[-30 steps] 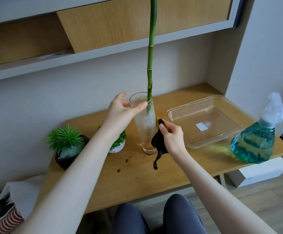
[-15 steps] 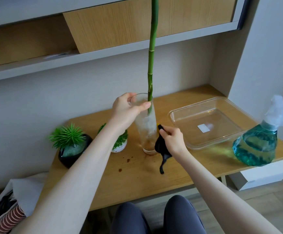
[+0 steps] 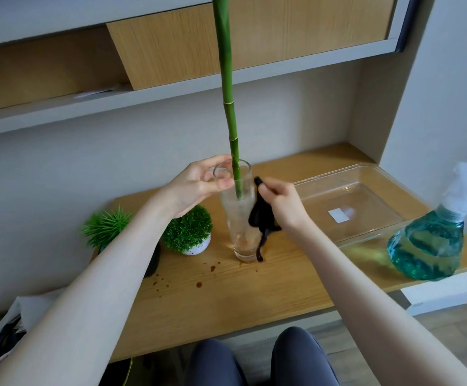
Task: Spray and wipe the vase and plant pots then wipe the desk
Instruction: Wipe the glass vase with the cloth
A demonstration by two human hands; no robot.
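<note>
While one second ago the left hand (image 3: pixel 196 185) only rested open against the rim of the vase (image 3: pixel 239 215), it now pinches that rim between thumb and fingers, so the glass is held steady. The right hand (image 3: pixel 281 201), which clenches a black cloth (image 3: pixel 260 218), has climbed from the lower part of the vase to its upper right side, and the cloth is pressed on the glass. The vase stands upright on the desk (image 3: pixel 226 296), between the white plant pot (image 3: pixel 190 238) and the clear tray (image 3: pixel 360 207), with the bamboo stem (image 3: pixel 230 107) inside. I judge that the wiping of the vase is in progress. The pots and the brown spots (image 3: pixel 198 284) on the desk are not yet cleaned. The spray bottle (image 3: pixel 432 243) stands at the right.
</note>
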